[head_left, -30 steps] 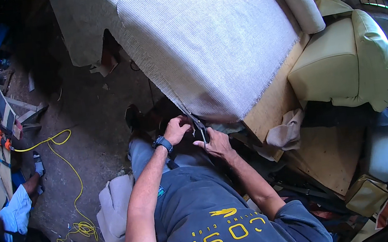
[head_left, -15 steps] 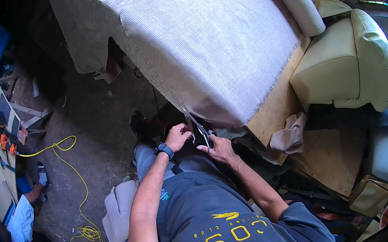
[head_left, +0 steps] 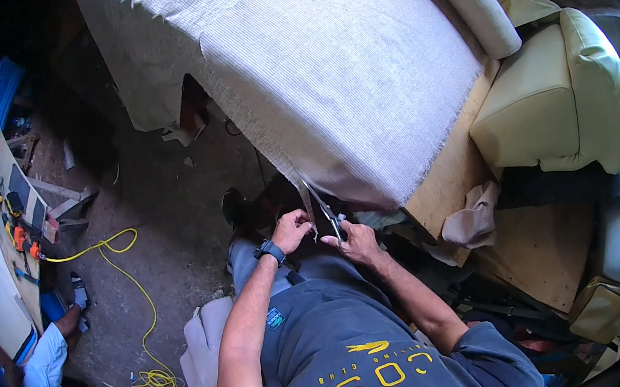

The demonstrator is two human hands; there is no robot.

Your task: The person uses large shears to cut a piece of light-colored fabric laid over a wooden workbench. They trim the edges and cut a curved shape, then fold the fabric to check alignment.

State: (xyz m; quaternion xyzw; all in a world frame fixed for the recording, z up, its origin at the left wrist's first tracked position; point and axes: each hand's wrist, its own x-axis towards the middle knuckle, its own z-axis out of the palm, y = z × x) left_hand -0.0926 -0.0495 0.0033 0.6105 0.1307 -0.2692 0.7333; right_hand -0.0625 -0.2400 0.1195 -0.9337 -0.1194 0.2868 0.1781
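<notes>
A large piece of pale, finely ribbed fabric [head_left: 325,62] with frayed edges lies over a wooden board and hangs down on its left side. My right hand [head_left: 357,243] grips a pair of scissors [head_left: 330,212], its blades pointing away from me at the fabric's near corner. Close to the blades, a narrow strip of the fabric [head_left: 305,194] dangles from that edge. The fingers of my left hand [head_left: 291,231] are pinched at the strip's lower end, with a loose end poking out beside them.
Bare board [head_left: 450,181] shows along the fabric's right side. Beyond stands a pale yellow upholstered seat [head_left: 530,115]; a crumpled cloth [head_left: 473,217] hangs nearby. On the left, a workbench [head_left: 25,279] carries an orange power tool [head_left: 23,240]. A yellow cable [head_left: 150,303] snakes over the floor near another person's leg [head_left: 70,320].
The whole view has shifted slightly, moving the scene a little to the right. More of the fabric strip shows between the blades and my left hand. Both hands keep their grips.
</notes>
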